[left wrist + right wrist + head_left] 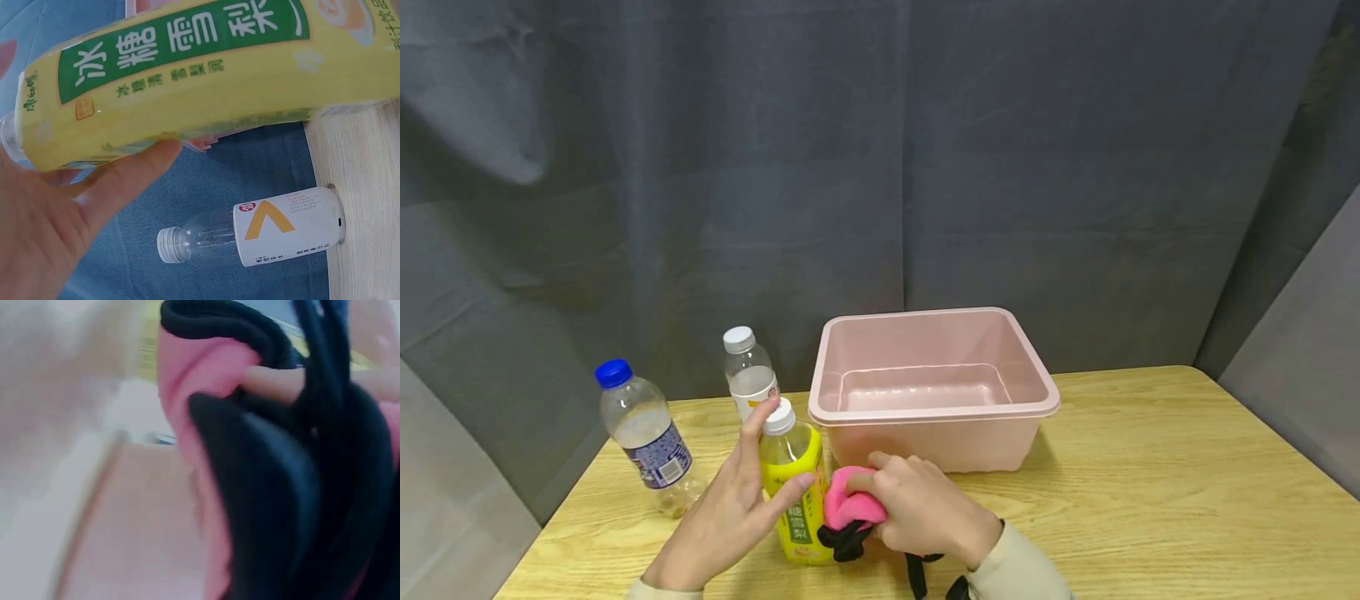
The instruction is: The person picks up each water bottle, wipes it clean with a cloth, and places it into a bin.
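My left hand (730,500) is beside a yellow-labelled drink bottle (793,500) with a white cap, thumb and fingers spread fairly straight about it. In the left wrist view, fingers lie along the edge of the yellow bottle (187,87); the thumb shows only at the left border. My right hand (925,504) grips a pink fabric item (852,500) with black trim and straps, just right of the bottle. Close up and blurred in the right wrist view, the pink fabric (181,381) shows black edging and a finger among its folds. Its exact kind is unclear.
Behind the hands stands a pink plastic bin (932,412) on the wooden table (1157,492). A white-capped clear bottle (751,375) stands behind the yellow one. Farther left is a blue-capped bottle (651,442). A dark curtain (925,167) hangs at the back.
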The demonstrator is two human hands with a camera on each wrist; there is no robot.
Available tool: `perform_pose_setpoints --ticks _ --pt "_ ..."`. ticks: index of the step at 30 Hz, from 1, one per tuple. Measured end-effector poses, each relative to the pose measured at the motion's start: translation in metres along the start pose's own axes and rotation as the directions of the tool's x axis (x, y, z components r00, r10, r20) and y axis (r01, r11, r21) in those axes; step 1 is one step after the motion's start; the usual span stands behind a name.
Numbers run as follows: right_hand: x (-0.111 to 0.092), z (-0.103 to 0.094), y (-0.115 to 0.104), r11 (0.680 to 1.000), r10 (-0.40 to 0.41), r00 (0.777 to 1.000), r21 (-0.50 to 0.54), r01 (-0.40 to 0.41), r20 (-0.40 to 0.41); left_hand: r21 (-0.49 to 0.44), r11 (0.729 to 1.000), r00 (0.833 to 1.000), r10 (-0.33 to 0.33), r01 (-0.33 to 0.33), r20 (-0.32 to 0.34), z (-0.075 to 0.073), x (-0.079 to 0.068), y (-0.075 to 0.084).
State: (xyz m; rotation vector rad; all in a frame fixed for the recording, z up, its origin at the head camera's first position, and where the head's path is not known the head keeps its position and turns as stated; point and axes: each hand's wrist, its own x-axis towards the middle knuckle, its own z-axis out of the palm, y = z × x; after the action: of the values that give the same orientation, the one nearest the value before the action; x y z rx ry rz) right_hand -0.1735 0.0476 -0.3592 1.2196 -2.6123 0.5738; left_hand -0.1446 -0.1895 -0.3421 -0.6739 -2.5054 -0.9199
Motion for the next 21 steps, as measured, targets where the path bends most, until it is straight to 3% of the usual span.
perform_pose_setpoints --ticks 3,6,8,11,15,18,21 --pt "0.0 -0.013 -0.003 0.996 -0.061 0.982 0.055 0.072 -0.177 0.004 1.0 1.0 0.002 -0.002 -0.004 0.0 -0.001 0.0" --pt "0.001 -0.017 -0.004 0.989 -0.086 0.938 0.082 0.121 -0.337 0.013 1.0 1.0 0.003 -0.003 -0.011 0.0 -0.001 -0.001" --pt "0.002 -0.017 -0.005 0.988 -0.085 0.913 0.085 0.129 -0.399 0.01 1.0 1.0 -0.003 0.003 -0.013 0.0 -0.001 0.0" --pt "0.002 -0.017 -0.006 0.987 -0.072 0.904 0.099 0.125 -0.42 0.002 1.0 1.0 -0.009 0.009 -0.018 0.0 -0.001 0.0" --pt "0.002 -0.02 -0.004 0.989 -0.075 0.922 0.087 0.116 -0.381 0.008 1.0 0.999 -0.011 0.011 -0.044 0.002 0.0 0.001" --pt "-0.001 -0.028 0.003 0.991 -0.073 0.932 0.08 0.108 -0.356 0.029 1.0 0.995 0.012 -0.009 -0.098 0.007 0.002 0.002" --pt "-0.005 -0.038 0.012 0.99 -0.057 0.926 0.096 0.1 -0.374 0.076 0.997 0.984 0.043 -0.03 -0.172 0.012 0.006 0.005"
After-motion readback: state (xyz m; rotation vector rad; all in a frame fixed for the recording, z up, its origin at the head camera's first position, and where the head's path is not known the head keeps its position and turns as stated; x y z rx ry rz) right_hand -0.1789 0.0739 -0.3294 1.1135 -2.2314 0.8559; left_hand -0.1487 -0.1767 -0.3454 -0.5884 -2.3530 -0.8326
